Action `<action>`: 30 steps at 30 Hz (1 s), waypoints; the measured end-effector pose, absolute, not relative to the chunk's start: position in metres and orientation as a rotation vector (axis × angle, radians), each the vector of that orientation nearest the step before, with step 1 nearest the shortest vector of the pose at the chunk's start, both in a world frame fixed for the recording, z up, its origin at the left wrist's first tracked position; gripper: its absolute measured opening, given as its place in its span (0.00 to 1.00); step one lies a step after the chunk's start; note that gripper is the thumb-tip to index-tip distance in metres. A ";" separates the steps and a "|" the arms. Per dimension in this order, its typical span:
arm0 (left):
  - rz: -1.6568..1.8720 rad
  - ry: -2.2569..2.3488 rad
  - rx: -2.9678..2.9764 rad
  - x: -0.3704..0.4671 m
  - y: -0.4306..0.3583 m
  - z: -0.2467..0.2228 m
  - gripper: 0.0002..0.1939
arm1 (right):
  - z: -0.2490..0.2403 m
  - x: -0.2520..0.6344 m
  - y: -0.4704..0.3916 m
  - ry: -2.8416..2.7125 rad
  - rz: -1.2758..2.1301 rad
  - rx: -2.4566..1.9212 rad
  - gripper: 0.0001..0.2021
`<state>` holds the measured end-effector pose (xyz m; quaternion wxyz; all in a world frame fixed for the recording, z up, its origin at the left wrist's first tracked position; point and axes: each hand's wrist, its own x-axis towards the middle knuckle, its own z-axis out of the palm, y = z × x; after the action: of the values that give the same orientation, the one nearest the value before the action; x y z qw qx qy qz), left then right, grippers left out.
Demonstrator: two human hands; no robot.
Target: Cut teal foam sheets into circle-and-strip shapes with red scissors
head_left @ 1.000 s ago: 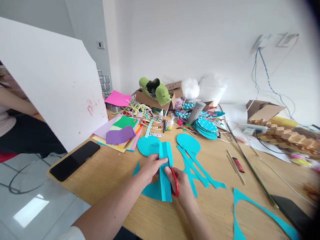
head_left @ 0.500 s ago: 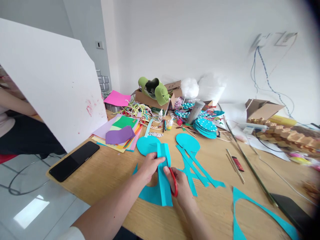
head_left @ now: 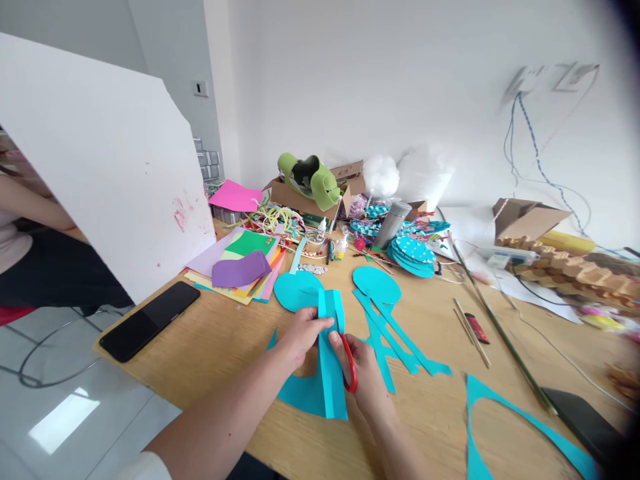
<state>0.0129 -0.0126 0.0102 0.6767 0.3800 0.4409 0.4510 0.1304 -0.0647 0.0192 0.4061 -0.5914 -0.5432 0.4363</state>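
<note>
A folded blue paper strip (head_left: 329, 380) stands out over the wooden table (head_left: 230, 347), between my hands. My left hand (head_left: 304, 335) pinches its left side, thumb lying across the front. In my right hand (head_left: 361, 367) are red-handled scissors (head_left: 351, 365), held against the strip's right edge; the thumb also touches the paper, and the blades are mostly hidden. Under and behind the strip lie a blue offcut (head_left: 300, 393) and a round blue piece (head_left: 295, 291). To the right, another blue circle (head_left: 377, 285) and long blue strips (head_left: 395, 333) overlap.
A black phone (head_left: 150, 320) lies at the left edge by a white board (head_left: 110, 167). Coloured sheets (head_left: 245, 263), a grey bottle (head_left: 393, 225) and boxes fill the back. Thin sticks (head_left: 471, 332), a lighter (head_left: 477, 328) and a blue offcut (head_left: 473, 427) are at right. A person sits beyond the board.
The strip and both hands have shifted very slightly right and down in the view. Both grips look the same.
</note>
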 end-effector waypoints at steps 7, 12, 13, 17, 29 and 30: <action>0.994 0.988 0.842 0.014 -0.013 0.010 0.11 | 0.019 0.131 -0.063 -1.363 1.103 -1.513 0.28; 0.997 1.014 0.809 0.012 -0.013 0.011 0.13 | 0.017 0.132 -0.062 -1.397 1.073 -1.516 0.28; 1.011 1.022 0.802 0.012 -0.013 0.011 0.13 | 0.017 0.132 -0.062 -1.411 1.070 -1.523 0.28; 1.069 1.033 0.791 0.010 -0.010 0.013 0.13 | 0.017 0.132 -0.063 -1.441 1.077 -1.556 0.28; 1.065 0.968 0.796 0.014 -0.011 0.007 0.11 | 0.019 0.129 -0.067 -1.376 1.090 -1.503 0.27; 1.067 0.967 0.796 0.014 -0.011 0.008 0.11 | 0.019 0.129 -0.066 -1.378 1.088 -1.503 0.27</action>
<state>0.0136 -0.0111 0.0076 0.6801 0.3548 0.4309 0.4752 0.1291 -0.0664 0.0190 0.4037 -0.5950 -0.5455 0.4306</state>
